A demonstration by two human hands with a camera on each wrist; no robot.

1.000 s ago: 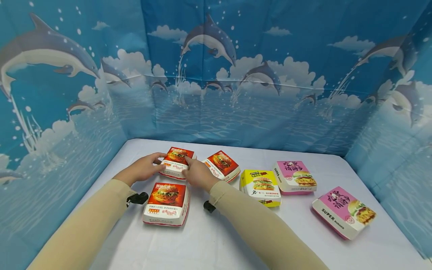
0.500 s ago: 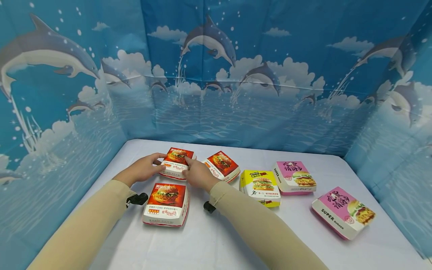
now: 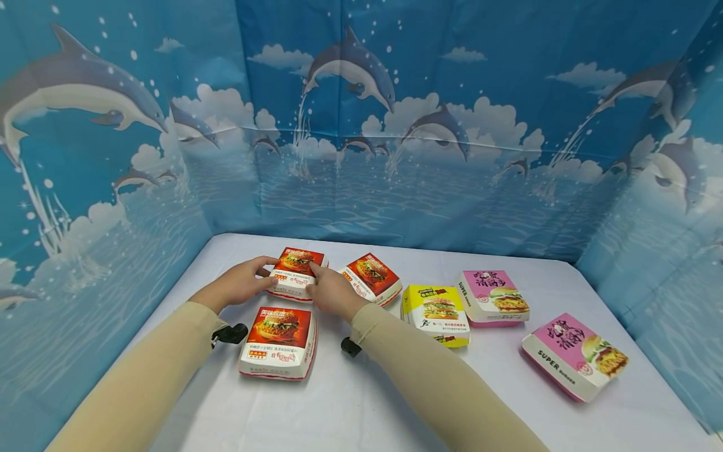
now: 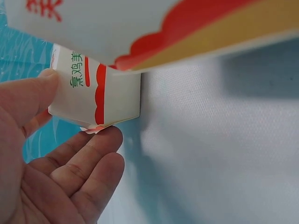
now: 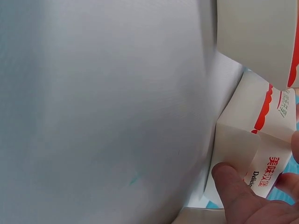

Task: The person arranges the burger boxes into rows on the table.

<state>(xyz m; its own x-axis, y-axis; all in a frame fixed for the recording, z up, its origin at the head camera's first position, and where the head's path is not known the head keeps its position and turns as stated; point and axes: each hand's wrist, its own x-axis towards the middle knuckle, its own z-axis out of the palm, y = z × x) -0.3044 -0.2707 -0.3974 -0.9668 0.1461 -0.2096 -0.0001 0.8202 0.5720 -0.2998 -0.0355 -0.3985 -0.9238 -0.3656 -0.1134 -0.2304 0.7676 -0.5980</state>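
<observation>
At the back left of the table, both hands are on a red-and-white burger box (image 3: 292,258) that sits on the white cloth. My left hand (image 3: 237,282) holds its left side, with thumb and fingertips at a corner of the carton (image 4: 122,91) in the left wrist view. From the right, my right hand (image 3: 334,290) grips the same box, one finger over the lid. In the right wrist view a fingertip (image 5: 226,176) presses the carton's side (image 5: 236,149). A matching burger box (image 3: 277,339) lies just in front, between the forearms.
Another red burger box (image 3: 371,277) stands turned at an angle behind the right wrist. Further right are a yellow burger box (image 3: 435,311) and two pink ones, one farther back (image 3: 494,292) and one nearer (image 3: 576,355). A dolphin-print curtain (image 3: 361,188) encloses the table's back and sides.
</observation>
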